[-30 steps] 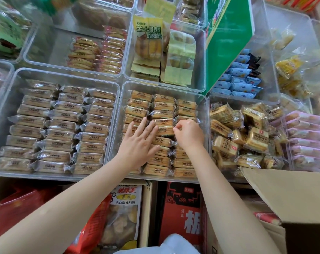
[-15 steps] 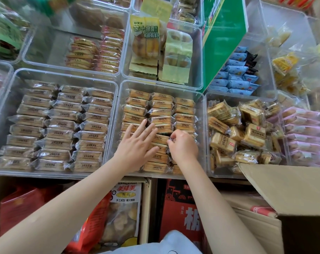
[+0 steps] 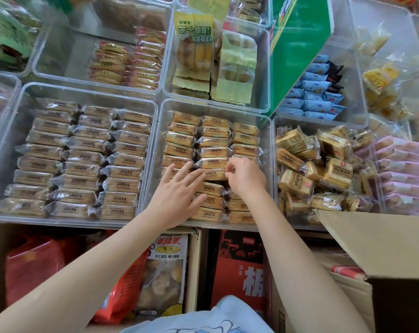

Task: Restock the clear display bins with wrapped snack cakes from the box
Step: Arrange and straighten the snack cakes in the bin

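Observation:
The middle clear bin (image 3: 153, 150) holds three rows of wrapped golden snack cakes (image 3: 214, 131). My left hand (image 3: 177, 193) lies flat with spread fingers on the left and middle rows near the front. My right hand (image 3: 245, 176) is over the right row, its curled fingertips pinching the crimped wrapper end of a cake (image 3: 215, 174) in the middle row. The open cardboard box (image 3: 383, 255) stands at the lower right; only its flap and dark inside show.
A left bin (image 3: 2, 152) holds neat rows of paler cakes. A right bin (image 3: 274, 164) holds loosely piled cakes, with pink packets (image 3: 403, 164) beyond. Bins behind hold other snacks, and a green carton (image 3: 297, 51) leans there. Below the shelf edge sit red bags and boxes.
My right hand has shifted slightly left and toward me along the right row, now pinching a cake's wrapper end. My left hand stays flat on the cakes.

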`<state>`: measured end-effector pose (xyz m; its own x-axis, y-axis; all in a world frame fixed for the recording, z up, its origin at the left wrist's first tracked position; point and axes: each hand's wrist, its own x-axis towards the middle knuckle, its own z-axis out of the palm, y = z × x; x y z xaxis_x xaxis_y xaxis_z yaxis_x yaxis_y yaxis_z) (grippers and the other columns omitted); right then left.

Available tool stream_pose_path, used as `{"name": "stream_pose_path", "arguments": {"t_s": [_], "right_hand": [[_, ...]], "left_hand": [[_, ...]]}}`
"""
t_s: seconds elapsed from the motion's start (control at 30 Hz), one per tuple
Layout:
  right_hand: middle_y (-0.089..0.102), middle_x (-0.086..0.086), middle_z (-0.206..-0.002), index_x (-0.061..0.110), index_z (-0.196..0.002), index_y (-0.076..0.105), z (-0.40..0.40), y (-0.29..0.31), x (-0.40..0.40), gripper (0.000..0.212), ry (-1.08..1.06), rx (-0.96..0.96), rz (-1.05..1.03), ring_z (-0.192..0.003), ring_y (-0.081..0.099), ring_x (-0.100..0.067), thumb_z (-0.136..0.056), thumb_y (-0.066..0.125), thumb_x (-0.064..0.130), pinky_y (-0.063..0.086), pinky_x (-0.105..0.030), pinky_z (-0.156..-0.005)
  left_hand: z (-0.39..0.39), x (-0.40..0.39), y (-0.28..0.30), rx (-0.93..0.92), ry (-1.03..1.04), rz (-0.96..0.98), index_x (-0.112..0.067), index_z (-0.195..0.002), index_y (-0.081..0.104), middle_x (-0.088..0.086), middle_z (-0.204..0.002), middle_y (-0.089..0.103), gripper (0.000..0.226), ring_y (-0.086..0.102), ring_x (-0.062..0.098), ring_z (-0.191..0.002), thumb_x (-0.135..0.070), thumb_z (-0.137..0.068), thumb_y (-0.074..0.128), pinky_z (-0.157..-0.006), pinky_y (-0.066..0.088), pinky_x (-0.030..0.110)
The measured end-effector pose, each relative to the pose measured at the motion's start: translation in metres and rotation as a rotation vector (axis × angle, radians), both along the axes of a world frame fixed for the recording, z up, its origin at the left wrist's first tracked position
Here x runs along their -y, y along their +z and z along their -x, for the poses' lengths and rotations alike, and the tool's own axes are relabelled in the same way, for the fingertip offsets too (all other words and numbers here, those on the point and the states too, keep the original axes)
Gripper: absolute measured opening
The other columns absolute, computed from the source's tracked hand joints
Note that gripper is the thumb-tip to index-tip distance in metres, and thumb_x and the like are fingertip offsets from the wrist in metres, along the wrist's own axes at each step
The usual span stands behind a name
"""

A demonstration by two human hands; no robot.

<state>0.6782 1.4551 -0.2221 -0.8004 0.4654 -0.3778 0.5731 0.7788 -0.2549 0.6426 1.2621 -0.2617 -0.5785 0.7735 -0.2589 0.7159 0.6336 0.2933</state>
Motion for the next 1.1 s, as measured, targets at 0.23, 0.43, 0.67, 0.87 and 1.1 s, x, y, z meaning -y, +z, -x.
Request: {"name": "stream_pose_path", "arguments": {"t_s": [0.23, 0.43, 0.67, 0.87, 1.1], "right_hand": [[0.06, 0.001, -0.113, 0.022, -0.11, 0.066, -0.013, -0.007, 0.005, 0.018, 0.0, 0.028, -0.002, -0.086, 0.05, -0.017, -0.102, 0.05, 0.026, 0.042, -0.032, -0.069], [0.054, -0.001, -0.108, 0.018, -0.103, 0.074, -0.012, -0.008, 0.003, 0.031, -0.026, 0.04, 0.079, -0.086, 0.049, -0.017, -0.103, 0.045, 0.025, 0.029, -0.025, -0.057], [0.057, 0.0, -0.105, 0.017, -0.089, 0.076, -0.02, -0.02, 0.006, 0.031, -0.133, -0.066, 0.119, -0.087, 0.053, -0.018, -0.1, 0.048, 0.025, 0.04, -0.027, -0.065], [0.057, 0.001, -0.109, 0.019, -0.106, 0.07, -0.017, -0.012, 0.009, 0.022, -0.086, -0.101, -0.028, -0.079, 0.051, -0.015, -0.101, 0.051, 0.028, 0.038, -0.027, -0.062], [0.06, -0.005, -0.113, 0.015, -0.113, 0.058, 0.025, -0.012, -0.004, 0.029, -0.082, -0.151, -0.025, -0.088, 0.055, -0.022, -0.104, 0.045, 0.039, 0.042, -0.033, -0.069]], "left_hand": [[0.002, -0.019, 0.001, -0.047, 0.004, -0.03, -0.022, -0.16, 0.025, -0.001, -0.168, 0.016, 0.074, -0.004, 0.017, -0.155, -0.059, -0.099, 0.004, -0.125, -0.003, 0.046], [0.014, -0.036, -0.002, -0.021, 0.029, 0.034, -0.022, -0.162, 0.004, -0.003, -0.169, -0.006, 0.066, -0.018, 0.018, -0.153, -0.053, -0.105, 0.014, -0.124, -0.01, 0.046], [0.009, -0.026, -0.014, -0.034, -0.032, 0.05, -0.025, -0.161, 0.0, -0.006, -0.168, -0.006, 0.079, -0.02, 0.017, -0.152, -0.064, -0.093, -0.007, -0.124, -0.01, 0.049], [0.008, -0.023, -0.018, -0.055, -0.041, 0.068, -0.024, -0.16, -0.009, -0.004, -0.166, -0.016, 0.08, -0.026, 0.017, -0.151, -0.068, -0.093, -0.009, -0.123, -0.015, 0.05], [0.004, -0.018, -0.017, -0.078, -0.05, 0.049, -0.02, -0.16, -0.007, 0.0, -0.167, -0.014, 0.081, -0.024, 0.018, -0.152, -0.069, -0.095, -0.005, -0.123, -0.015, 0.049]]}}
